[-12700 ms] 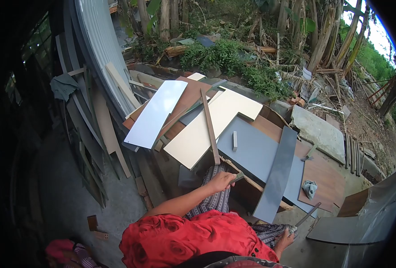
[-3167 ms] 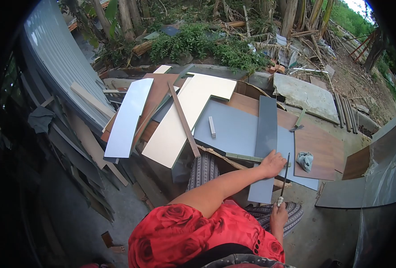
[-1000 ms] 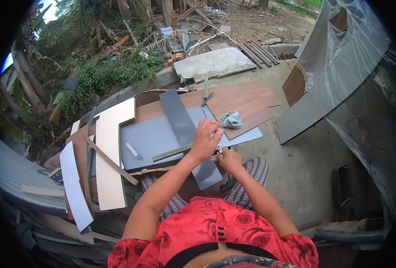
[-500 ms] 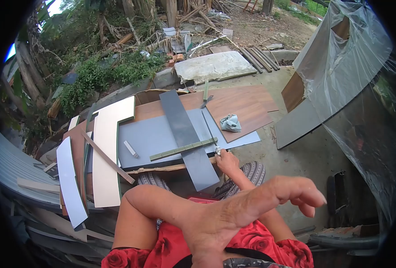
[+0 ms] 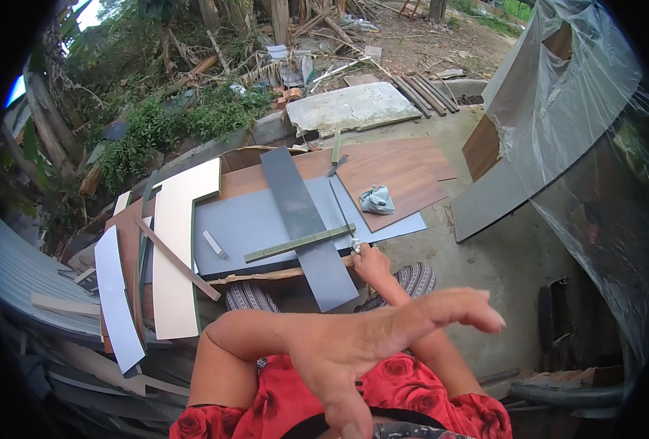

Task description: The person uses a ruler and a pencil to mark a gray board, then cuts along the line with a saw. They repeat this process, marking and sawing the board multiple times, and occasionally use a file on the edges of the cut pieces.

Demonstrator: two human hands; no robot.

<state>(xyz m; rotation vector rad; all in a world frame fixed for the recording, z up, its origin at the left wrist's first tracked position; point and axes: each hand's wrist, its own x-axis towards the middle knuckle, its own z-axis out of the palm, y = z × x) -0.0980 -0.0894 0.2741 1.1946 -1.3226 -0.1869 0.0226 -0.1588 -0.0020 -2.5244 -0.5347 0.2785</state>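
My left hand (image 5: 361, 340) is raised close to the camera, its thumb and fingers spread with nothing between them. Lower down, my right hand (image 5: 373, 265) is closed round the whitish, wrapped-looking handle of a long thin dark tool (image 5: 340, 203), whose narrow shaft points away over the panels. Just left of that hand, a green segmented strip (image 5: 299, 244) crosses a dark grey board (image 5: 295, 190). Both lie over a blue-grey panel (image 5: 237, 212). A crumpled pale blue cloth (image 5: 377, 200) rests on a wood-grain panel (image 5: 401, 172) beyond the right hand.
Cream panels (image 5: 174, 256) and a white curved piece (image 5: 119, 300) lie at the left, with a small pale block (image 5: 214, 244) nearby. A concrete slab (image 5: 354, 108) is at the back. Clear plastic sheeting (image 5: 580, 102) drapes over boards at the right.
My left hand has drawn back slightly to the left, its fingers still spread. My right hand stays in place with the thin tool; the panels lie as before.
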